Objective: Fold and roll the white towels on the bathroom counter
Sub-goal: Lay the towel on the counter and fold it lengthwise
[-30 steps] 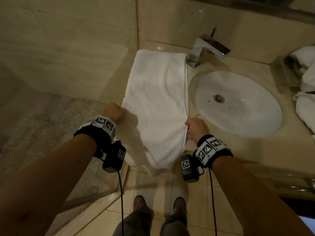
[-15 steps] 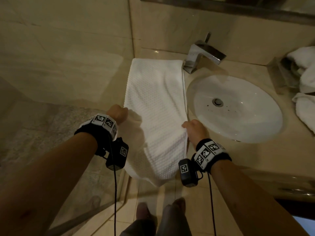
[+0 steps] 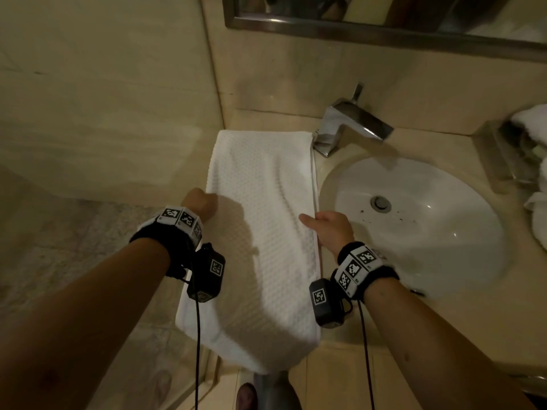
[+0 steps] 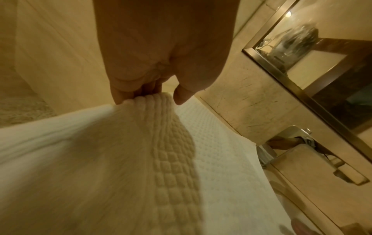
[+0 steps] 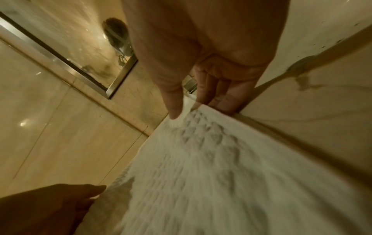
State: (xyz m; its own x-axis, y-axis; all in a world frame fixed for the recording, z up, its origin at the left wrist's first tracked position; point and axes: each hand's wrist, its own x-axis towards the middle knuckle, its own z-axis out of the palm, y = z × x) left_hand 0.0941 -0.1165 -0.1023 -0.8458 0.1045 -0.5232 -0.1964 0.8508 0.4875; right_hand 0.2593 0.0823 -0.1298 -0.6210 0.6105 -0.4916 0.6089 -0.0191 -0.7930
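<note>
A white waffle towel (image 3: 266, 187) lies lengthwise on the counter between the left wall and the sink, and its near end hangs over the front edge. My left hand (image 3: 201, 202) grips the towel's left edge about halfway along. In the left wrist view the curled fingers (image 4: 128, 93) bunch up a fold of towel (image 4: 161, 127). My right hand (image 3: 321, 224) pinches the right hem beside the basin. In the right wrist view its thumb (image 5: 175, 105) lies on top of the towel (image 5: 211, 151) and its fingers sit under the edge.
The white sink basin (image 3: 444, 247) sits right of the towel, with a chrome faucet (image 3: 349, 125) behind it. More white towels (image 3: 532, 122) lie at the counter's far right. A framed mirror (image 3: 384, 28) hangs above. A tiled wall (image 3: 103, 113) closes off the left side.
Both hands have shifted forward along the towel's edges. The towel has straightened and lies flatter, parallel to the wall. The head view has tilted up, and the mirror has come into it.
</note>
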